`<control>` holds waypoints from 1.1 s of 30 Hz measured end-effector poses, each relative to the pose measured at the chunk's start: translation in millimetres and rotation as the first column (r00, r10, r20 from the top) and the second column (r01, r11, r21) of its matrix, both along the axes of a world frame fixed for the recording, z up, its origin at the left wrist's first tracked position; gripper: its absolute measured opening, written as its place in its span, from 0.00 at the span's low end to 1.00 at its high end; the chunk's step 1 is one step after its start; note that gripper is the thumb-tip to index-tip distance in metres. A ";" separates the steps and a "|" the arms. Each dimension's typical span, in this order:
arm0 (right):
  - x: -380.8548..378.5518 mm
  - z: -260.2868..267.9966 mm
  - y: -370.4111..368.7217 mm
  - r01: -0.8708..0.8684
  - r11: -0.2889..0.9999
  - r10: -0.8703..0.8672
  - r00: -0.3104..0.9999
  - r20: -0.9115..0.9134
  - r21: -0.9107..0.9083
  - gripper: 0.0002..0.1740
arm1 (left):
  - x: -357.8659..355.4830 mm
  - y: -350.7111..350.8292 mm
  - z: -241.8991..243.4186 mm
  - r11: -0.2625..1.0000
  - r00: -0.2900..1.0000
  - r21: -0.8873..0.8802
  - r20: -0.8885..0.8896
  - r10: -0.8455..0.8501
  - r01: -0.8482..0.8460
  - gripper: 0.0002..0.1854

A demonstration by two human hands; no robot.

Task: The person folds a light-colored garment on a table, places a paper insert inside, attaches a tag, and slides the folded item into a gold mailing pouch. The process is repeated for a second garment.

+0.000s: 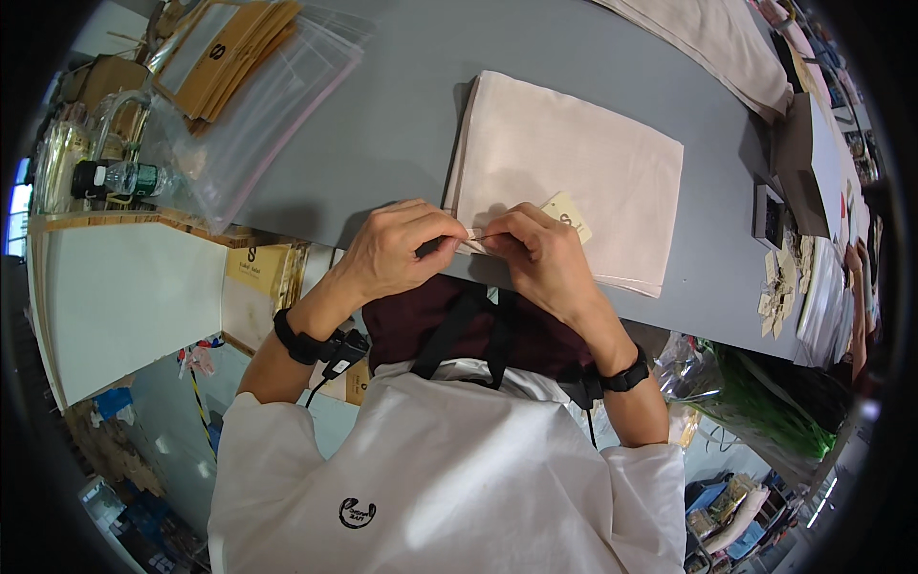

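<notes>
A folded pale pink cloth [574, 158] lies on the grey table in front of me. My left hand [405, 247] pinches the cloth's near left corner, where a small pale label [474, 234] shows between the hands. Close beside it, my right hand [534, 247] grips a thin dark strip, perhaps a pin or the tag's string; its far end is hidden by the fingers. A cream hang tag [569, 215] with printing rests on the cloth, partly behind the right hand.
Brown printed sleeves [222, 61] are stacked on transparent plastic bags [287, 107] at the far left, near a plastic bottle [136, 179]. To the right are more beige cloth [717, 50], a cardboard box [803, 165], a small box [769, 215] and several loose tags [777, 290].
</notes>
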State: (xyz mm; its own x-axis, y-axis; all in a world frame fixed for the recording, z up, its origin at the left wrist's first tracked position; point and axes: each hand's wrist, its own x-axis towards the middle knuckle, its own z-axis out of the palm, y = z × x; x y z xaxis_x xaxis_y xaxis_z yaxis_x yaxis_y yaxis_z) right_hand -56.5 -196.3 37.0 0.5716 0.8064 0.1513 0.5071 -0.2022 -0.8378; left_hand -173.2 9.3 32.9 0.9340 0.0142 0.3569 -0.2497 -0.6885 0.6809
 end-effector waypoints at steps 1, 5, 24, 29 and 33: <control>0.0 0.0 1.1 -0.004 1.000 0.005 1.000 0.024 -0.010 0.05 | 0.5 -0.2 -0.1 1.000 1.000 0.001 -0.013 0.004 -0.004 0.07; -0.1 -1.6 4.6 -0.013 0.999 0.014 0.999 0.046 -0.030 0.06 | 2.7 -0.3 -1.4 1.000 1.000 -0.012 -0.010 0.001 -0.001 0.07; 6.8 -5.0 4.4 0.021 0.999 -0.026 0.979 -0.200 -0.028 0.05 | 1.6 3.8 -1.9 0.997 0.996 -0.052 -0.069 -0.053 0.050 0.08; 5.4 -6.5 5.8 0.006 1.000 -0.010 0.992 -0.126 -0.027 0.09 | 2.3 3.5 -4.8 0.998 0.998 -0.046 -0.044 -0.041 0.039 0.06; 4.0 -7.4 7.6 -0.003 1.000 0.001 0.995 -0.098 -0.017 0.11 | 3.0 3.1 -6.4 0.997 0.997 -0.079 -0.068 -0.031 0.025 0.07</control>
State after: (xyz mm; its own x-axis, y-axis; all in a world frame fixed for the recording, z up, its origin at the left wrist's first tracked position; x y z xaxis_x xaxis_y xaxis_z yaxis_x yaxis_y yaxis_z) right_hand -52.5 -188.7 29.6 0.5814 0.8095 0.0810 0.4231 -0.2158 -0.8800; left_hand -170.3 12.4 26.5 0.9570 0.0131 0.2899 -0.2183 -0.6257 0.7489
